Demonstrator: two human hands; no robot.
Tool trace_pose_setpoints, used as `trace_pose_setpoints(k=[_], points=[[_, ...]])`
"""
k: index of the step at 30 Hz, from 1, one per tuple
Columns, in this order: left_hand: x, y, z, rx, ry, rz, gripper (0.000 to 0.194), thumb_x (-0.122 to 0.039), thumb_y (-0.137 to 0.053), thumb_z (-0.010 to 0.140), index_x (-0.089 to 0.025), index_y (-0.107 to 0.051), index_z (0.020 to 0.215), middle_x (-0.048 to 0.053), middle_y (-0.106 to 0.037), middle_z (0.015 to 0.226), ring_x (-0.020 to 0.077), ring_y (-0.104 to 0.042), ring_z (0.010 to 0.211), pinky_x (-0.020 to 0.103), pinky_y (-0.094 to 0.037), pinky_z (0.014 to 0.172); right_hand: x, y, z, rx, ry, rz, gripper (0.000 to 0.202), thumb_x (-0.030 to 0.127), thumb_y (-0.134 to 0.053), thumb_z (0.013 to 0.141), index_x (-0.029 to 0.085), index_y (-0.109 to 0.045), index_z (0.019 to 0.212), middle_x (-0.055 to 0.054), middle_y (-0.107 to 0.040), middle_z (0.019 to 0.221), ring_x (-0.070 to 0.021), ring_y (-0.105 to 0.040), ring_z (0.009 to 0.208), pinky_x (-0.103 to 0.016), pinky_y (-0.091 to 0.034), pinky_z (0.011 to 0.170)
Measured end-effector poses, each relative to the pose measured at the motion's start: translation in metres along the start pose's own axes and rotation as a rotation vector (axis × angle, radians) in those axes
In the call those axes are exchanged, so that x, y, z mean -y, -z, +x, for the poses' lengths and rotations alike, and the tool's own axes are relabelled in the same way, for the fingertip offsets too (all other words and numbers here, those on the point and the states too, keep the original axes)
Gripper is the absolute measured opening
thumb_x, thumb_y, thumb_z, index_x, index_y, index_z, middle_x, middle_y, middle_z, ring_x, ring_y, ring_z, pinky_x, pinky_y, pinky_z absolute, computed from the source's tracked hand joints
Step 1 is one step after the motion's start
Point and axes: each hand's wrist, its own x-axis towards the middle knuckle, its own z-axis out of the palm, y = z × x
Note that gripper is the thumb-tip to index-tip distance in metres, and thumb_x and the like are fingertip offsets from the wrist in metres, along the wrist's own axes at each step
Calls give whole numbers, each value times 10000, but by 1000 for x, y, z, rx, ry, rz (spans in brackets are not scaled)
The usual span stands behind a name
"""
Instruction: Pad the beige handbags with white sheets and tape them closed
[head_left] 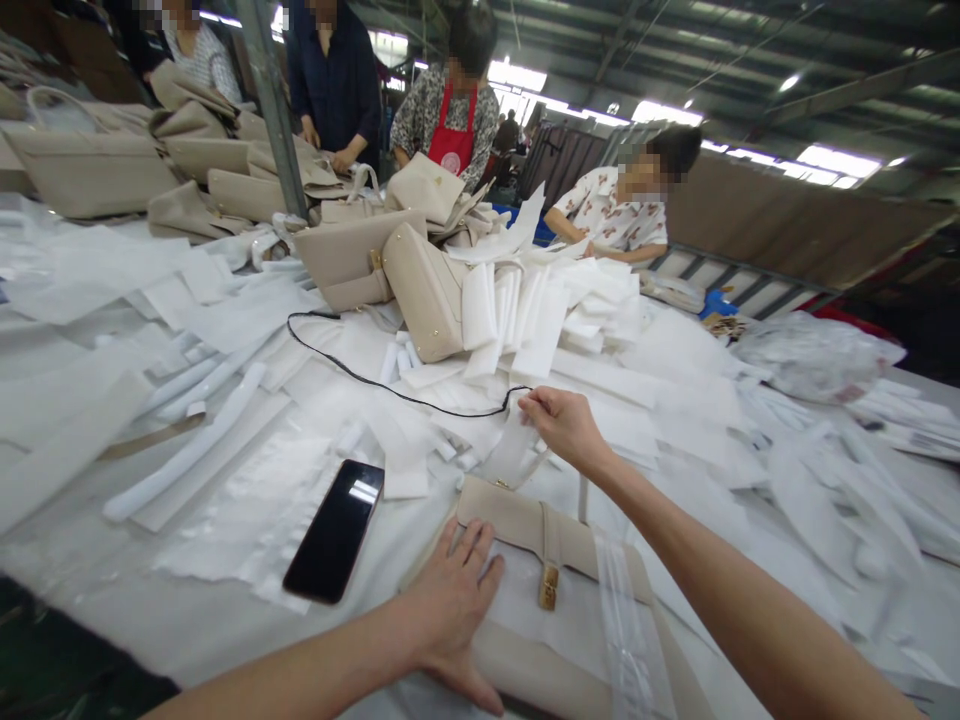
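Under the spread left hand (454, 600) lies the beige bag (506, 515), on its back with the flap upward, and that palm is open wide, fingers fanned across the flap's end, gripping nothing. Up and to the right of it, the right hand (566, 425) is narrow, thumb and fingertips pinched together on the end of a black cord (390, 382)! From that pinch the cord runs away leftward in a loose curve over the white sheets (409, 445). Just below the pinch hangs a translucent strip (512, 445), reaching down toward the bag's top edge. To the right of the left hand, a gold clasp (548, 590) sits on the bag's strap tab, and beyond it a band of clear film (628, 620) crosses the bag's front. Left of the open hand, just beside it, there's a black phone (334, 530), screen up. Farther out past the pinch, a second beige bag (421, 290) leans against a row of white padding (480, 305), and beyond that a co-worker in a red apron (454, 135) stands behind more heaped bags (424, 190).
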Motion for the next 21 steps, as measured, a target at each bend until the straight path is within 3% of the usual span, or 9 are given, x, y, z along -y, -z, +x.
trace_pose_setpoints(k=[6,11,17,21], points=[[0,-4,-1,-21,-13,42,1205,-880,-429,616,-48,-198,1457,295,-41,1513,423,-10,1409,588,2,1122,19,18,-64,-55,42,-39,237,334,-479,882,211,-635,754,-5,-668,654,-152,-612,599,-230,-411,577],[0,-6,-2,-34,-22,51,1200,-884,-427,611,-62,-207,1457,293,-61,1515,425,-23,1410,596,-23,1118,15,14,-129,-155,139,-50,212,338,-479,918,230,-638,827,-10,-703,728,-158,-652,613,-224,-463,571],[-2,-10,-2,-57,-14,67,1184,-873,-458,602,-65,-248,1441,283,-107,1517,425,-61,1410,589,-47,1123,3,-38,-212,-142,317,-58,218,228,-407,958,251,-623,977,-30,-730,882,-177,-702,768,-257,-566,689],[-2,-13,-1,-53,-21,94,1197,-852,-501,586,-21,-281,1419,304,-116,1508,432,-56,1407,574,-38,1133,1,-77,-249,-197,368,-45,259,145,-399,932,248,-581,1083,-50,-721,908,-185,-700,812,-290,-596,723]])
